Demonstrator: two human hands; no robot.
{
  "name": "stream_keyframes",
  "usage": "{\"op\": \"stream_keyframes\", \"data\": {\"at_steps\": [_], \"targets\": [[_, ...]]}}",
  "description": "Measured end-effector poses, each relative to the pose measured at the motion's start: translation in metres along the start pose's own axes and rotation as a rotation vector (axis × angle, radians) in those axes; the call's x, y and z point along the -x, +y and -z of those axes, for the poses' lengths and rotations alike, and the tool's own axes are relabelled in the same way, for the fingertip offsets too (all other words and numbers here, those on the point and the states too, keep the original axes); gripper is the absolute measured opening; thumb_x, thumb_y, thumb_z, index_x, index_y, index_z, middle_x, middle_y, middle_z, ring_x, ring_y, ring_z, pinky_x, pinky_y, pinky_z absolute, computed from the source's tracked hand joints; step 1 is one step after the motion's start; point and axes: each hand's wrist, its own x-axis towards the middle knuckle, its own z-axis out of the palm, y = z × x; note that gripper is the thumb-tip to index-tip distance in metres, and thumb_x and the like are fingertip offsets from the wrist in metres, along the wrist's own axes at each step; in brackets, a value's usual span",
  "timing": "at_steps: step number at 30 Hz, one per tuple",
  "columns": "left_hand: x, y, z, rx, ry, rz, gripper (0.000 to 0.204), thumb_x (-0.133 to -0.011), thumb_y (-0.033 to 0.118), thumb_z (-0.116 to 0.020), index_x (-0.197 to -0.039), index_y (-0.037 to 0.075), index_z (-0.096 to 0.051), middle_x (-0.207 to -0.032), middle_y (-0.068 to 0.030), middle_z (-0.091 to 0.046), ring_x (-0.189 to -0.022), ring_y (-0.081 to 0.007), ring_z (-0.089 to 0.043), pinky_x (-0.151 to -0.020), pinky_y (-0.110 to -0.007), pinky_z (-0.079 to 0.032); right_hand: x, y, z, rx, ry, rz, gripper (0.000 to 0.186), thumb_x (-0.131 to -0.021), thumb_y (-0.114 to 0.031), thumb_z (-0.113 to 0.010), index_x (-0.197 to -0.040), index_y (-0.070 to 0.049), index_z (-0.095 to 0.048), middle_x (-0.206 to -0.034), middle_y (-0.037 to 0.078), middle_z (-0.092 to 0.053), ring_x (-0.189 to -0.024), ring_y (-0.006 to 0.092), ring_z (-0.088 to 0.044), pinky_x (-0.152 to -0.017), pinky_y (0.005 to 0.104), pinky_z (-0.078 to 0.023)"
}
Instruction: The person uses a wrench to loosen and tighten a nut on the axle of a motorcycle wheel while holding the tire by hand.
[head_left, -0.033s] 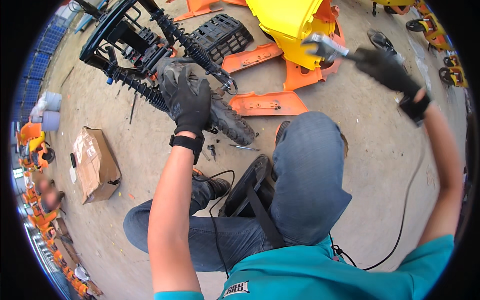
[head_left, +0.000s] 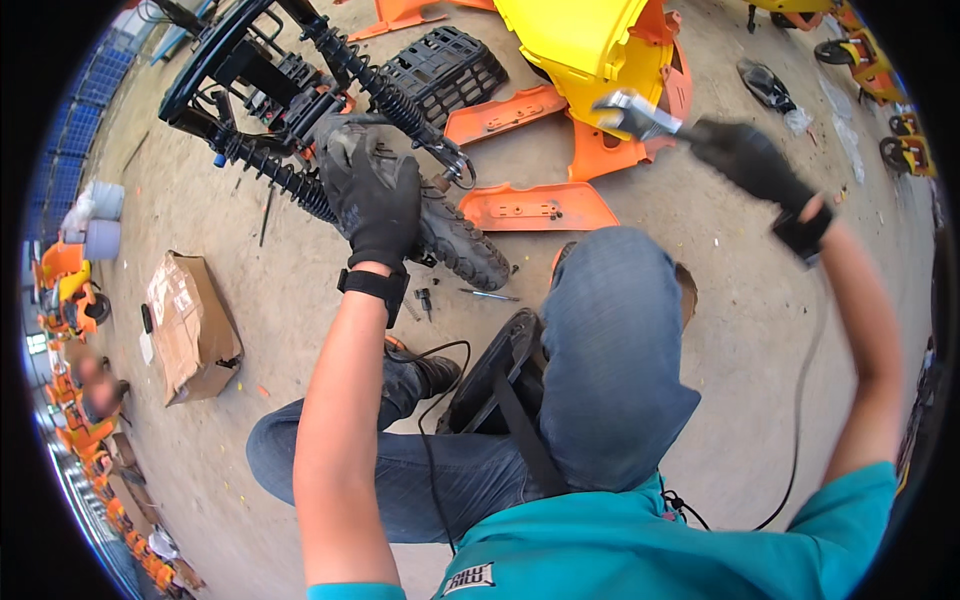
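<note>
My left hand (head_left: 378, 200), in a black glove, is closed over the top of a knobby black wheel (head_left: 460, 240). That wheel sits at the low end of a black frame with coil-spring shock absorbers (head_left: 398, 100). Out to the right, my gloved right hand (head_left: 755, 160) is raised and wrapped round the handle of a silver adjustable wrench (head_left: 638, 116). Its wide head points left and is smeared by motion. The wrench shows in front of a yellow and orange body shell (head_left: 570, 40), apart from the wheel. Both wrists wear black straps.
Orange panels (head_left: 540, 208) and a black plastic crate (head_left: 440, 75) lie on the concrete beyond the wheel. A bolt (head_left: 424, 300) and a thin pen-like rod (head_left: 490, 295) lie near my feet. At left stands a cardboard box (head_left: 190, 325). Small orange vehicles line both sides.
My right hand has swung left and slightly down with the adjustable wrench. The left hand stays on the wheel.
</note>
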Motion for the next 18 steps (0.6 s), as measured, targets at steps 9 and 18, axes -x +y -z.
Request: {"op": "stream_keyframes", "data": {"at_steps": [9,18], "targets": [[0.002,0.005,-0.006,-0.022,-0.053,0.079,0.084,-0.082,0.037,-0.077,-0.145,0.002,-0.036,-0.147,-0.033,-0.032,-0.137,-0.0466,-0.03,-0.114,-0.054,-0.026,-0.056,-0.063,-0.264,-0.496,0.103,-0.053,0.022,-0.095,-0.025,-0.061,-0.107,-0.008,-0.066,-0.097,0.014,-0.067,-0.089,0.0346,-0.064,-0.075,0.0414,-0.051],[0.002,0.01,0.008,0.037,-0.164,-0.074,0.044,-0.093,0.013,-0.062,-0.136,0.004,-0.053,-0.141,-0.0162,-0.051,-0.141,-0.0373,-0.029,-0.117,-0.048,-0.021,-0.1,-0.057,-0.293,-0.658,0.0,-0.053,0.031,-0.097,-0.031,-0.057,-0.121,-0.012,-0.063,-0.103,0.015,-0.068,-0.095,0.0337,-0.065,-0.079,0.0416,-0.052]]}}
